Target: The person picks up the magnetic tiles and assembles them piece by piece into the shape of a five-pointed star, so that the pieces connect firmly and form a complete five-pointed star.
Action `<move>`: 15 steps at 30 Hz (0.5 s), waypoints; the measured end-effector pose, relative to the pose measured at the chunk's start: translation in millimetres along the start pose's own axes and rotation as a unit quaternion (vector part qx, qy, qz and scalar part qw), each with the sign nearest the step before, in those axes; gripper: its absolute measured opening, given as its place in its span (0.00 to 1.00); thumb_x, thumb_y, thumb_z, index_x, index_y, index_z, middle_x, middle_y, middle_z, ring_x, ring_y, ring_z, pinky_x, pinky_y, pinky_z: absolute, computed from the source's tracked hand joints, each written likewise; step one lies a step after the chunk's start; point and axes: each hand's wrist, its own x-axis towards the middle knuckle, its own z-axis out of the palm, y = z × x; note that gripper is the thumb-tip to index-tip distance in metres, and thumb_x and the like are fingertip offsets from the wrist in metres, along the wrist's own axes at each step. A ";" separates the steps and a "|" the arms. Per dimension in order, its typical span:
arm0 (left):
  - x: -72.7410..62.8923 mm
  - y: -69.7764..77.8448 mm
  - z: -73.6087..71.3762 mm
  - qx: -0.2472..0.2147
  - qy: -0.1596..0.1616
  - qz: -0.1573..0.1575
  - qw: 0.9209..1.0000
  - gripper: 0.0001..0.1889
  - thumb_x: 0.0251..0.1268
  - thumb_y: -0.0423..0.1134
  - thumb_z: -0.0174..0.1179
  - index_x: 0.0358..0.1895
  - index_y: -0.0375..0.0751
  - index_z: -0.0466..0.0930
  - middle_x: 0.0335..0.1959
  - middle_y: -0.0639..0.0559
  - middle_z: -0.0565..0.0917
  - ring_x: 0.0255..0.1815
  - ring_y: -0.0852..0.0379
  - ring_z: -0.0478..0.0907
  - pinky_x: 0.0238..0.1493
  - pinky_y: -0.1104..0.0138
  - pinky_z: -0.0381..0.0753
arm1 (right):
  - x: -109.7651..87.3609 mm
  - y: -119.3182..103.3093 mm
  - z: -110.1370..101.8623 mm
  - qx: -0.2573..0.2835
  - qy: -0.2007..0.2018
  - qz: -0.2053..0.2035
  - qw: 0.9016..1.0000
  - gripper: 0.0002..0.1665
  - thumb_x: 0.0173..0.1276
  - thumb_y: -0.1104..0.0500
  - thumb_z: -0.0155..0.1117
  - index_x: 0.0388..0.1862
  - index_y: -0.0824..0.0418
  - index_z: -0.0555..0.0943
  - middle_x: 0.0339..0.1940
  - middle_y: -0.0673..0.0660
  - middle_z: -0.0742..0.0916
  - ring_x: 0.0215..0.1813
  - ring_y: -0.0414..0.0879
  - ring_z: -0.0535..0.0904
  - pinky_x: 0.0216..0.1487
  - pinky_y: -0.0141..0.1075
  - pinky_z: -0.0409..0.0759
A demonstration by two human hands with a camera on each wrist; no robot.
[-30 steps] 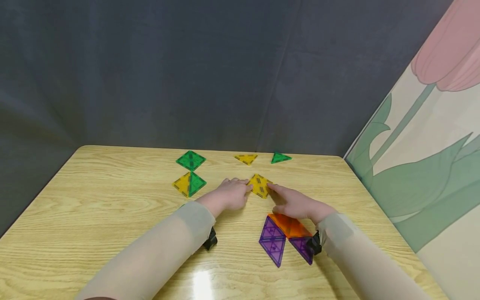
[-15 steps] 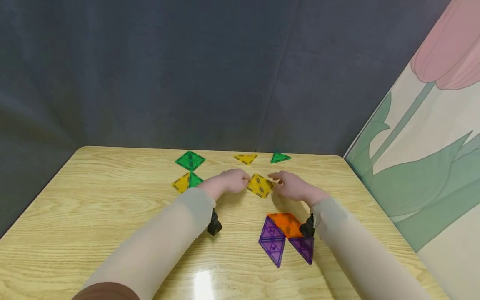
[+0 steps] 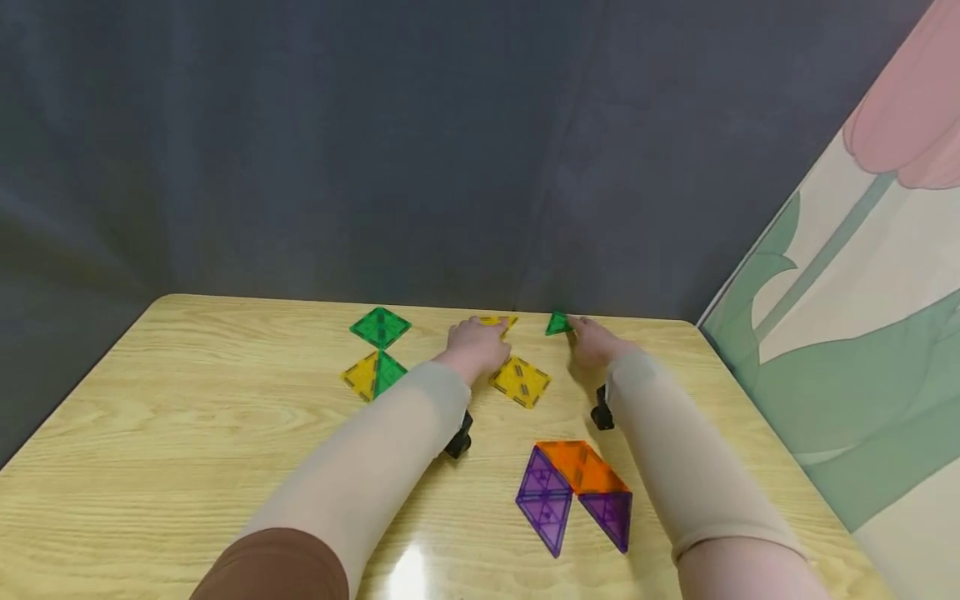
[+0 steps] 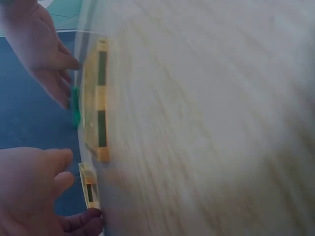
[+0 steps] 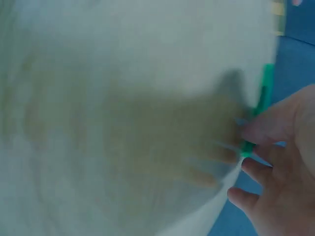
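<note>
In the head view my left hand reaches over a small yellow triangular magnetic tile at the far edge of the table. The left wrist view shows its thumb and fingers spread around that tile, with fingertips right at its lower end. My right hand is at a green triangular magnetic tile farther right. Thumb and forefinger pinch one corner of this green tile in the right wrist view. Between my forearms lies a yellow diamond of two joined tiles, flat on the wood.
Nearer me, orange tiles and purple tiles form a partial ring. Left of my hands lie a green diamond and a yellow tile joined to a green one. A dark curtain hangs behind the table.
Both hands have left the yellow diamond and moved away from me: the left to the small yellow triangle, the right to the green triangle. The yellow diamond stays flat on the table.
</note>
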 end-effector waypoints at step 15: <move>-3.1 -16.7 -9.4 0.024 -0.035 0.066 0.997 0.27 0.79 0.58 0.40 0.72 0.53 0.70 0.75 0.48 0.63 0.77 0.43 0.50 0.75 0.47 0.44 | 10.1 -18.4 10.4 -0.041 0.035 -0.029 0.998 0.28 0.74 0.69 0.45 0.72 0.70 0.66 0.60 0.73 0.77 0.53 0.61 0.74 0.48 0.44 0.75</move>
